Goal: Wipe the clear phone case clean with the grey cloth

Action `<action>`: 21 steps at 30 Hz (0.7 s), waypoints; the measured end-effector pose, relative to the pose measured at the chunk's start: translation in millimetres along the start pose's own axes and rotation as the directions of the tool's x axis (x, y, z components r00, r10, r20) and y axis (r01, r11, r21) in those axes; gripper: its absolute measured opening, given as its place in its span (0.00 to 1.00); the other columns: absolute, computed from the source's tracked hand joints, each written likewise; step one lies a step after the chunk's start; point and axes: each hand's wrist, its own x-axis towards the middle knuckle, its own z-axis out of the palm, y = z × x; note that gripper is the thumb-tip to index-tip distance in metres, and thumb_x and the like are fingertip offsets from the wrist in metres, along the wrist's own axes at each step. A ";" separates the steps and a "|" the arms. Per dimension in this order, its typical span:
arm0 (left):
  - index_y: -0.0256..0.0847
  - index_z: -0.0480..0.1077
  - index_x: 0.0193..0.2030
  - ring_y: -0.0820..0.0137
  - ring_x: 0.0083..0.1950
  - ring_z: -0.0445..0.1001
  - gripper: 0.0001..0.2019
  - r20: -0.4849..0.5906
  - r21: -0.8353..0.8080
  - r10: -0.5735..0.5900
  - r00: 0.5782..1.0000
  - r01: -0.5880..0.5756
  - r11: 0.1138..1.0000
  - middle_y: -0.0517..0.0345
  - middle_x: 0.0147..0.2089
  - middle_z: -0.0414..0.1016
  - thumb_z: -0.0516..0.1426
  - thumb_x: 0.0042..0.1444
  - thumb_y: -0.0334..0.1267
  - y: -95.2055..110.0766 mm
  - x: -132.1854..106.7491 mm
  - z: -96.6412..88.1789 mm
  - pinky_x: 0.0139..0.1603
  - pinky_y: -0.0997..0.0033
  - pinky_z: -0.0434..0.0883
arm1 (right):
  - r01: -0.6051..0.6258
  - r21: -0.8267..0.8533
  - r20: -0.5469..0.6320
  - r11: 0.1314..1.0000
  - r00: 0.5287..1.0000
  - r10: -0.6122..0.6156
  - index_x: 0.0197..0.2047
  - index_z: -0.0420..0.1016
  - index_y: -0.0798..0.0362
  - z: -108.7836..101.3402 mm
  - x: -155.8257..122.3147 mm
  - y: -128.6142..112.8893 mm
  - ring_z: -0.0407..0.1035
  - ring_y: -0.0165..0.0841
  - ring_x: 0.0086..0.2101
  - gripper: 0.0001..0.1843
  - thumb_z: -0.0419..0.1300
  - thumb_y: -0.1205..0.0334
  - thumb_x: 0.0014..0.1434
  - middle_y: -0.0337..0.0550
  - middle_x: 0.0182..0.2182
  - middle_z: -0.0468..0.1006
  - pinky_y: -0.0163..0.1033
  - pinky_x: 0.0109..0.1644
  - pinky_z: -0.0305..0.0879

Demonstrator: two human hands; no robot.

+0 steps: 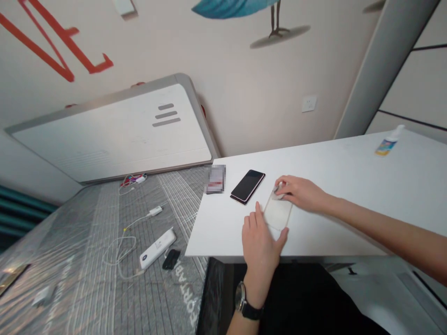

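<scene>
A clear, slightly whitish phone case (pixel 277 215) lies flat on the white table (pixel 331 181). My left hand (pixel 260 239), with a dark-strapped watch on its wrist, steadies it: the index finger is at its left edge and the thumb at its lower right corner. At the case's upper end, my right hand (pixel 296 190) is closed in a pinch around a small greyish-white cloth or tissue (pixel 278 191), pressed against the surface. Left of the case rests a black-screened smartphone (pixel 248 186), with another thin dark edge showing under it.
A blurred-out card or packet (pixel 215 179) lies at the table's left corner. A white bottle (pixel 389 142) with a blue and yellow label stands far right. On the bed (pixel 94 242) at left are a white power bank (pixel 158 248), a small black item (pixel 171 259) and cables.
</scene>
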 end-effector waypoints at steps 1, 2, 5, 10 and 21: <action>0.30 0.50 0.75 0.53 0.57 0.69 0.45 0.008 -0.011 0.000 1.000 0.000 1.000 0.45 0.55 0.72 0.65 0.60 0.50 0.0 0.3 0.0 0.61 0.52 0.69 | 0.012 0.028 0.016 1.000 1.000 -0.012 0.47 0.84 0.52 2.5 -2.6 -0.7 0.73 0.40 0.50 0.13 0.56 0.66 0.69 0.50 0.53 0.80 0.45 0.55 0.67; 0.31 0.49 0.75 0.54 0.57 0.69 0.46 0.015 -0.024 0.000 1.000 0.000 1.000 0.45 0.55 0.72 0.65 0.60 0.50 -0.1 0.6 0.1 0.61 0.52 0.68 | 0.044 0.072 0.047 0.996 0.998 -0.047 0.48 0.84 0.51 5.1 -5.1 -1.8 0.74 0.39 0.51 0.13 0.56 0.65 0.70 0.48 0.53 0.80 0.44 0.56 0.68; 0.32 0.48 0.76 0.54 0.57 0.69 0.47 0.025 -0.040 0.000 1.000 0.001 0.999 0.46 0.55 0.72 0.65 0.60 0.51 -0.9 1.2 0.3 0.60 0.52 0.68 | 0.101 0.164 0.092 0.981 0.989 -0.117 0.49 0.83 0.49 10.4 -8.4 -1.3 0.75 0.37 0.52 0.13 0.56 0.63 0.71 0.44 0.52 0.82 0.43 0.58 0.69; 0.32 0.49 0.76 0.54 0.57 0.69 0.48 0.037 -0.019 -0.009 0.999 0.010 1.000 0.47 0.55 0.72 0.66 0.59 0.53 0.2 1.2 0.1 0.59 0.53 0.69 | 0.064 0.076 0.008 0.995 0.998 -0.065 0.47 0.83 0.51 12.8 -1.8 5.4 0.76 0.41 0.50 0.15 0.53 0.62 0.72 0.48 0.49 0.83 0.47 0.57 0.70; 0.41 0.55 0.75 0.56 0.58 0.71 0.36 -0.001 0.077 0.042 0.999 -0.042 0.996 0.47 0.60 0.72 0.59 0.65 0.50 -6.6 -6.8 11.9 0.57 0.56 0.71 | 0.225 0.075 -0.086 0.972 0.972 -0.218 0.68 0.71 0.45 17.9 -22.7 -83.5 0.56 0.49 0.70 0.26 0.60 0.50 0.69 0.47 0.72 0.62 0.63 0.76 0.46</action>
